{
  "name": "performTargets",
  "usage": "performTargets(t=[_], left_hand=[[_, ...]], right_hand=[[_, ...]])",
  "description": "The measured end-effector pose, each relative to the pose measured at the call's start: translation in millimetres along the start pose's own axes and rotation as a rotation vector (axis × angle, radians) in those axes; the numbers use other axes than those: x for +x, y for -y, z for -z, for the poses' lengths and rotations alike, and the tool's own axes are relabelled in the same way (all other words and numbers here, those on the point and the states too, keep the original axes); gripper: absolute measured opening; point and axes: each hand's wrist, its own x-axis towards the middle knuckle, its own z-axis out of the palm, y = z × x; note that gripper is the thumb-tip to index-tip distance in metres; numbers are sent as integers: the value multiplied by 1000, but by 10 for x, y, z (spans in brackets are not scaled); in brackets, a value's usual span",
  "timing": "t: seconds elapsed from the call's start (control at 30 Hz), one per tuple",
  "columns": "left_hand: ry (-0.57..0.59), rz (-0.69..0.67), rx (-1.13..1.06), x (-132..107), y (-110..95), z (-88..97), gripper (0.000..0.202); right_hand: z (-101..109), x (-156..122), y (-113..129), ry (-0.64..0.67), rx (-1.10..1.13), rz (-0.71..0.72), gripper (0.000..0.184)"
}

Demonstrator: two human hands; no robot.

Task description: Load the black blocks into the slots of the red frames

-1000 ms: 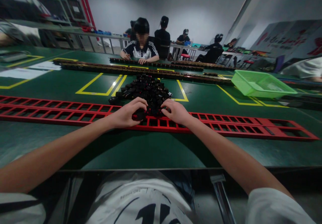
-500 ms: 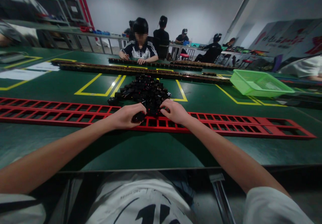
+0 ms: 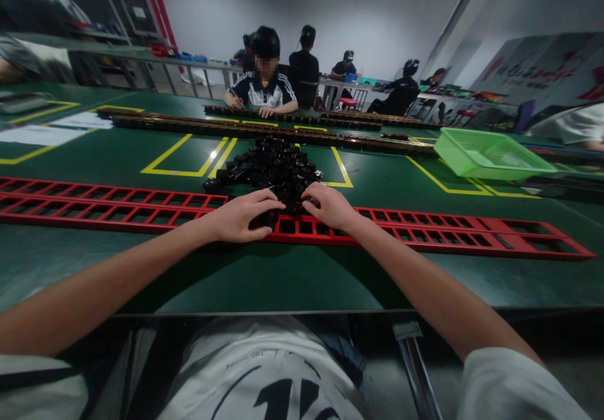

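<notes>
My left hand (image 3: 246, 216) is over the long red slotted frame (image 3: 457, 221), its thumb and fingers curved around a small black part (image 3: 264, 219) at the slots. How far the part sits in a slot is hidden by the hand. Just behind the frame lies a heap of small black parts (image 3: 268, 163), piled loosely. My right hand (image 3: 329, 206) is at the heap's near right edge, with thumb and forefinger curled towards each other. Whatever is between those fingertips is too dark and small to name.
A green plastic basket (image 3: 491, 155) stands at the right. Long dark strips (image 3: 226, 127) lie across the table behind the heap, with paper sheets (image 3: 51, 131) at the left. Opposite sits a co-worker (image 3: 264, 86); other people are farther back.
My left fingers have reached slightly forward and to the right over the black part, which now shows less. My right hand stays at the heap's edge. The view has shifted slightly.
</notes>
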Motion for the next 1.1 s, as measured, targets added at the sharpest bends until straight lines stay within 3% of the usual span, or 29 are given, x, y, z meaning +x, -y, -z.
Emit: performTargets(t=[0.13,0.37,1.1], left_hand=[[-13,0,67,21,33,-37,47],[105,10,207,27,16,9,42],[108,-34,274,29,-1,0,40]], right_hand=[[2,-1,2,-1,-12,8,12],[-7,0,-4,-5,2,10,13],[-16,5,-3,-8,18,39,13]])
